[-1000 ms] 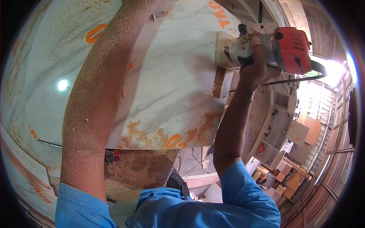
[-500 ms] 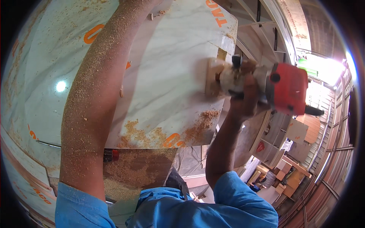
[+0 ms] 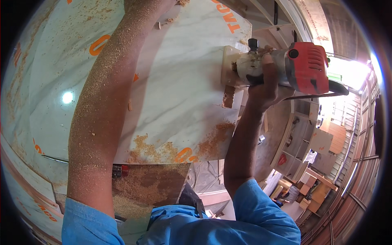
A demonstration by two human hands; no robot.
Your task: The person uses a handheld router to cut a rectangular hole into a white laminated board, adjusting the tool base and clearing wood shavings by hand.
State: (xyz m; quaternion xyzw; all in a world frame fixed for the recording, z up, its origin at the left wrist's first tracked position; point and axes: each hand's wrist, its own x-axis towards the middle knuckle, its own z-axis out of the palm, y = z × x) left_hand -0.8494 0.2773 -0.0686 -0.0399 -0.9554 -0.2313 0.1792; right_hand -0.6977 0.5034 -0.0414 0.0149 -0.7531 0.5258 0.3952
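My right hand (image 3: 266, 83) is closed around the silver body of a trim router (image 3: 306, 67) with a red motor housing. The router lies on its side, its square base plate (image 3: 229, 65) against the right edge of a white marble-patterned panel (image 3: 179, 77). Just nearer than the base plate, a rough brown cutout (image 3: 228, 97) shows in that edge. The router's bit is hidden. My left forearm (image 3: 102, 98), dusted with wood shavings, reaches across the panel to the top of the picture, where the hand is cut off.
Sawdust (image 3: 214, 136) lies along the panel's near right corner. Below it is a brown board (image 3: 151, 181) strewn with shavings, with a red and black tool (image 3: 119, 170) partly behind my arm. A thin metal rod (image 3: 55, 159) lies at left. Wood offcuts (image 3: 312, 185) are piled at right.
My right hand has moved the router away from me along the panel's edge. The cutout on the near side of its base is now uncovered. My left arm has barely shifted.
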